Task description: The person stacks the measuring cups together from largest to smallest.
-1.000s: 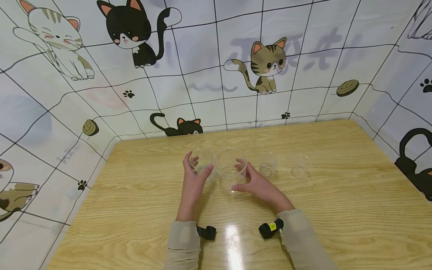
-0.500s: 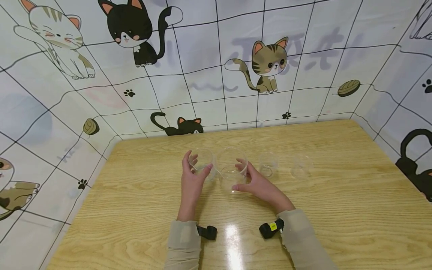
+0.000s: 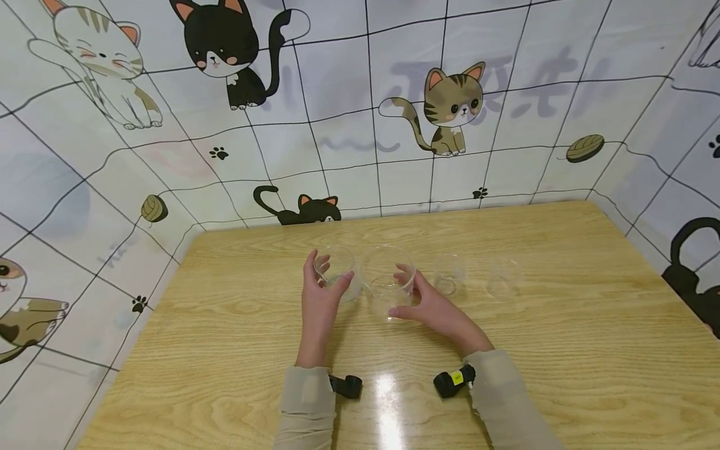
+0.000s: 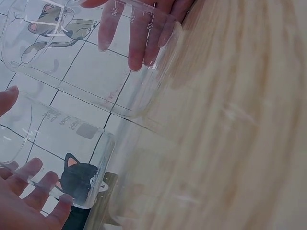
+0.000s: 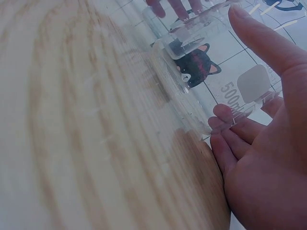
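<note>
the left hand (image 3: 322, 303) grips a smaller beaker (image 3: 336, 265) between thumb and fingers; the right hand (image 3: 432, 307) is clamped the same way round a larger beaker (image 3: 387, 284), marked 500ml. the beakers are upright side by side, rims very close, around the middle of the wooden table (image 3: 225, 369). to their right stand a small clear vessel (image 3: 449, 272) and a fainter clear vessel (image 3: 504, 279). behind rises a cat-patterned backdrop (image 3: 343, 87).

Pale wood-grain table (image 3: 197, 362) stood hemmed by white, black-gridded walls (image 3: 343, 150) behind it and to its left and right, printed with cartoon cats (image 3: 454, 112), paw marks (image 3: 219, 153) and yarn balls (image 3: 585, 149), a black cat (image 3: 312, 211) peeping over the table's far edge, a bright light streak (image 3: 387, 412) glaring on its near part.
</note>
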`<action>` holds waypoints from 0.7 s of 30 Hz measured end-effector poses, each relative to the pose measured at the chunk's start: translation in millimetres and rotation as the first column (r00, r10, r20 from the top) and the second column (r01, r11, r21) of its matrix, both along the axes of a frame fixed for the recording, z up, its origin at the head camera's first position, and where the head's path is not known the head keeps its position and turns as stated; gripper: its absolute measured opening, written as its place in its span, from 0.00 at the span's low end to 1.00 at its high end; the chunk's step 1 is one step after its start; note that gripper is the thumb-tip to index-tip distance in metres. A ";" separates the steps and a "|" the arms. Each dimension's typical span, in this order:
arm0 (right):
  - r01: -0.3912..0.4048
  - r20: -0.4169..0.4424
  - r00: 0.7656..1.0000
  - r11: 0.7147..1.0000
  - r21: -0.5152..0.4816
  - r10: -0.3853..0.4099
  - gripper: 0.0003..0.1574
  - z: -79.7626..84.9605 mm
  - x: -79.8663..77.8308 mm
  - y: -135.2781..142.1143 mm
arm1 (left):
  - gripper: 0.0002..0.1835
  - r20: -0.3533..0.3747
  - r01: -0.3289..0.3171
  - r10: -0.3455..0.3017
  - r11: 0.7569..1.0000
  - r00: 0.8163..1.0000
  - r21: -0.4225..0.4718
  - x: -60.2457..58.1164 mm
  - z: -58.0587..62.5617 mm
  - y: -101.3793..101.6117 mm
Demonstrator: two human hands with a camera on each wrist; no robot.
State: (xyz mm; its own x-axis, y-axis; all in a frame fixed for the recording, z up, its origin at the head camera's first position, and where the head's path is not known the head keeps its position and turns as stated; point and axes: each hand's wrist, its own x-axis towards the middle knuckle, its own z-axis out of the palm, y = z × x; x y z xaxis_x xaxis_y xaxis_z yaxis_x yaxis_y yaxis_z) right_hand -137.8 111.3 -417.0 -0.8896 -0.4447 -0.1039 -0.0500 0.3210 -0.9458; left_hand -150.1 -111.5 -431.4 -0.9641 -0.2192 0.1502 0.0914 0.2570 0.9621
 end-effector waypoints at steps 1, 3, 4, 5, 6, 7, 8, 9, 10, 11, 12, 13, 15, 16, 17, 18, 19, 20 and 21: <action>0.000 -0.004 1.000 1.000 0.002 0.000 0.54 -0.4 -0.1 0.0 | 0.47 -0.002 0.000 0.000 1.000 1.000 0.000 0.1 0.1 -0.2; 0.002 -0.005 1.000 1.000 0.006 -0.002 0.54 -0.6 -0.4 -0.2 | 0.46 -0.003 0.000 0.000 1.000 1.000 -0.002 0.2 0.4 -0.4; 0.002 -0.005 1.000 1.000 0.008 -0.002 0.54 -0.7 -0.6 -0.1 | 0.45 -0.004 0.001 -0.001 1.000 1.000 -0.002 0.3 0.7 -0.5; 0.001 -0.005 1.000 1.000 0.007 -0.001 0.54 -0.6 -0.7 -0.2 | 0.45 -0.005 0.004 -0.004 1.000 1.000 0.000 0.3 0.9 -0.7; -0.002 -0.004 1.000 1.000 0.004 0.002 0.54 -0.3 -0.7 -0.2 | 0.45 -0.006 0.004 -0.004 1.000 1.000 0.001 0.3 1.0 -0.9; -0.004 -0.004 1.000 1.000 0.000 0.004 0.54 -0.4 -0.8 0.0 | 0.45 -0.008 0.006 -0.006 1.000 1.000 0.003 0.3 1.1 -0.8; -0.005 0.000 1.000 1.000 -0.004 0.005 0.54 -0.3 -0.8 0.0 | 0.45 -0.008 0.005 -0.005 1.000 1.000 0.004 0.3 1.2 -0.7; -0.007 0.000 1.000 1.000 -0.007 0.007 0.54 -0.3 -0.9 0.2 | 0.45 -0.010 0.006 -0.006 1.000 1.000 0.004 0.2 1.2 -0.7; -0.008 0.000 1.000 1.000 -0.010 0.008 0.54 -0.5 -1.0 0.3 | 0.45 -0.012 0.006 -0.006 1.000 1.000 0.004 0.2 1.2 -0.7; -0.009 -0.001 1.000 1.000 -0.014 0.009 0.54 -0.7 -1.1 0.3 | 0.45 -0.013 0.006 -0.006 1.000 1.000 0.007 0.1 1.2 -0.8; -0.010 -0.001 1.000 1.000 -0.014 0.010 0.54 -0.7 -1.2 0.5 | 0.45 -0.014 0.004 -0.004 1.000 1.000 0.010 -0.1 1.2 -0.8; -0.010 -0.001 1.000 1.000 -0.016 0.010 0.53 -0.7 -1.2 0.4 | 0.45 -0.016 0.003 -0.003 1.000 1.000 0.012 -0.2 1.3 -0.8; -0.008 -0.001 1.000 1.000 -0.012 0.008 0.53 -0.6 -1.3 0.4 | 0.45 -0.016 0.001 -0.001 1.000 1.000 0.018 -0.5 1.1 -0.8; -0.008 -0.001 1.000 1.000 -0.011 0.008 0.52 -0.4 -1.2 0.4 | 0.45 -0.017 0.000 0.000 1.000 1.000 0.022 -0.5 1.2 -0.7; -0.007 -0.002 1.000 1.000 -0.011 0.007 0.52 -0.3 -1.2 0.4 | 0.45 -0.018 0.000 0.001 1.000 1.000 0.024 -0.7 1.2 -0.8; -0.006 -0.003 1.000 1.000 -0.008 0.006 0.52 0.0 -1.1 0.4 | 0.46 -0.020 -0.001 0.001 1.000 1.000 0.023 -0.6 1.2 -0.8; -0.006 -0.003 1.000 1.000 -0.008 0.006 0.52 -0.1 -1.1 0.4 | 0.46 -0.021 0.000 0.001 1.000 1.000 0.022 -0.6 1.4 -0.8; -0.006 -0.005 1.000 1.000 -0.007 0.006 0.53 0.0 -1.1 0.4 | 0.46 -0.022 0.000 0.001 1.000 1.000 0.021 -0.7 1.4 -0.8; -0.007 -0.006 1.000 1.000 -0.007 0.007 0.53 0.0 -1.0 0.5 | 0.46 -0.025 0.000 0.001 1.000 1.000 0.019 -0.5 1.8 -0.8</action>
State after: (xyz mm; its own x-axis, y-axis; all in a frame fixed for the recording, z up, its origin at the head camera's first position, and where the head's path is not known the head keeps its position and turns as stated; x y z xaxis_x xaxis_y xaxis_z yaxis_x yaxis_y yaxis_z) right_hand -138.8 111.8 -417.0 -0.8873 -0.4512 -0.0955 -0.0577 0.3140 -0.9477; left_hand -150.7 -112.3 -429.7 -0.9599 -0.2227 0.1701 0.1156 0.2385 0.9642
